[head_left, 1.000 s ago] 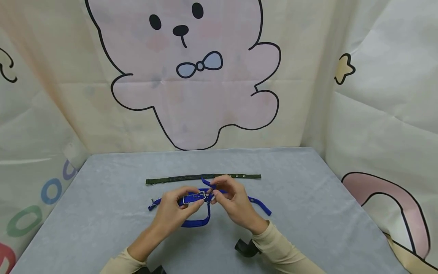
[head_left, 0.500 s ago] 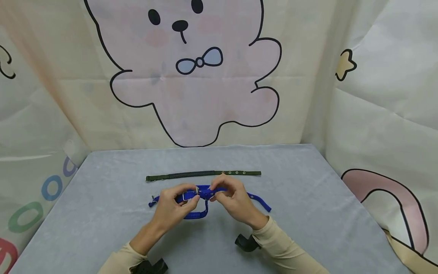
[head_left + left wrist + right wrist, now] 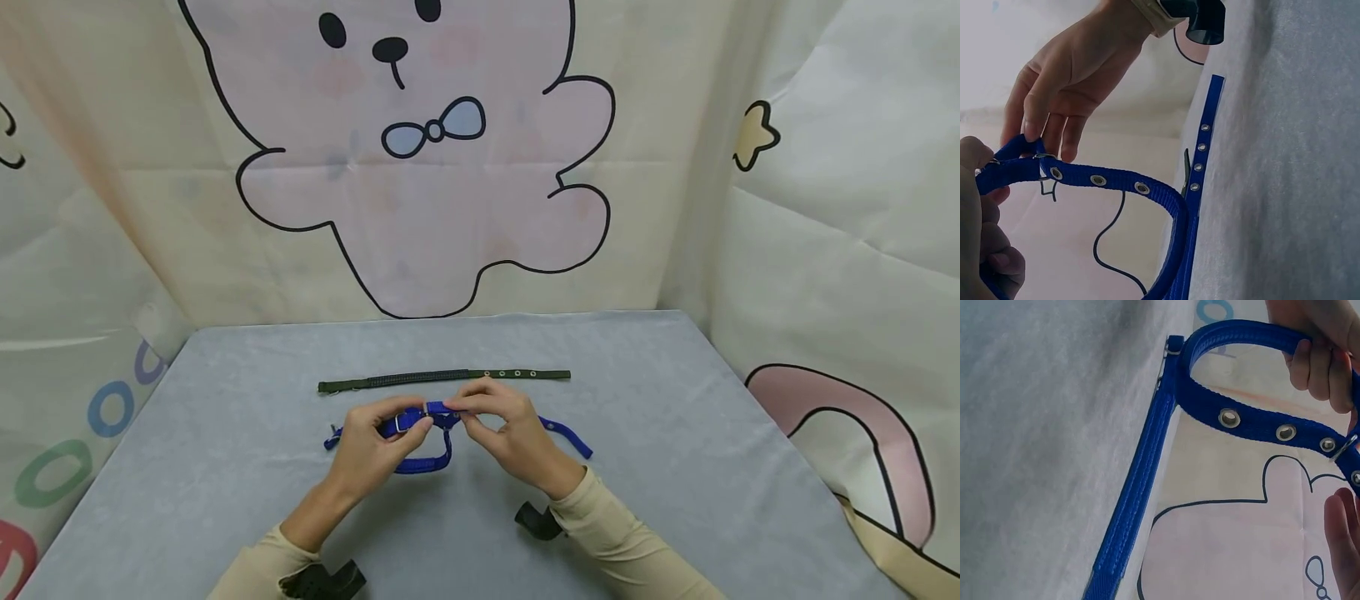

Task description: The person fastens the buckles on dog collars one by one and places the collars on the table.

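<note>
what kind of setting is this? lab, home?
Likely a staged recording booth, not a lived-in room: a grey cloth-covered table walled on three sides by cartoon-print sheets, with only a blue collar in both hands and a green collar laid out.

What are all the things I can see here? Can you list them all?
blue strap: 1, blue with metal eyelets and a buckle, on the table in front of the person, lifted in the middle by both hands
green strap: 1, dark green with eyelets at its right end, flat on the table behind the blue one
table: 1, grey cloth top
curtain: cream with a pink cartoon bear, behind and beside the table
left hand: 1, pinches the blue strap near the buckle
right hand: 1, pinches the blue strap next to the buckle
</note>
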The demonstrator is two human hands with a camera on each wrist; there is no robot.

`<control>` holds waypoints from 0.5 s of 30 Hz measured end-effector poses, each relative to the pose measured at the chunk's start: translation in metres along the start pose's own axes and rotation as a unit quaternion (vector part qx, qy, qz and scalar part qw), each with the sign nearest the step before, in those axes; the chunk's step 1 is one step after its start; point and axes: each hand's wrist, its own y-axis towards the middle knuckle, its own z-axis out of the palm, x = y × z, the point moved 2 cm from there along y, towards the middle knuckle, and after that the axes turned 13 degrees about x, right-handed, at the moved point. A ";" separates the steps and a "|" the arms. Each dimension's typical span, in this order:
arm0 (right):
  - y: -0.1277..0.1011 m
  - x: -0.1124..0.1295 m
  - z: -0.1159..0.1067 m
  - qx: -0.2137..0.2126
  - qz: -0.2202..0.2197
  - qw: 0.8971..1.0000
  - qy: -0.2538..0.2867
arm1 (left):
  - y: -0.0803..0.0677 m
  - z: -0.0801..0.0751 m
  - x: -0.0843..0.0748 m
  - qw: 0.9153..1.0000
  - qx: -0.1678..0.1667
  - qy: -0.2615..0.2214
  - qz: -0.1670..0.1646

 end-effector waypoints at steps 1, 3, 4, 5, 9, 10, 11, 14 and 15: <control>0.000 0.000 -0.001 0.002 -0.006 1.000 -0.010 | 0.001 0.000 0.000 1.000 0.000 0.001 -0.002; 0.001 0.000 -0.002 0.008 -0.012 1.000 -0.022 | 0.001 -0.001 0.001 1.000 -0.001 -0.001 -0.008; 0.001 0.000 -0.001 0.012 -0.017 0.999 -0.028 | 0.001 -0.001 0.001 1.000 -0.002 -0.003 -0.011; 0.001 0.001 -0.001 0.019 -0.020 0.999 -0.031 | 0.000 -0.002 0.001 1.000 -0.001 -0.007 -0.016; 0.001 0.001 0.002 0.033 -0.026 0.999 -0.030 | 0.001 -0.002 0.001 0.999 0.015 -0.024 -0.037; 0.001 0.001 0.003 0.034 -0.023 0.999 -0.025 | 0.001 -0.002 0.001 0.998 0.023 -0.032 -0.043; 0.001 0.001 0.004 0.032 -0.015 0.999 -0.016 | 0.001 -0.002 0.001 0.998 0.030 -0.039 -0.049; 0.002 0.001 0.006 0.019 0.024 0.999 0.032 | 0.002 -0.003 0.000 0.995 0.047 -0.060 -0.061; 0.001 0.001 0.007 0.014 0.041 0.998 0.053 | 0.002 -0.004 0.000 0.994 0.052 -0.066 -0.063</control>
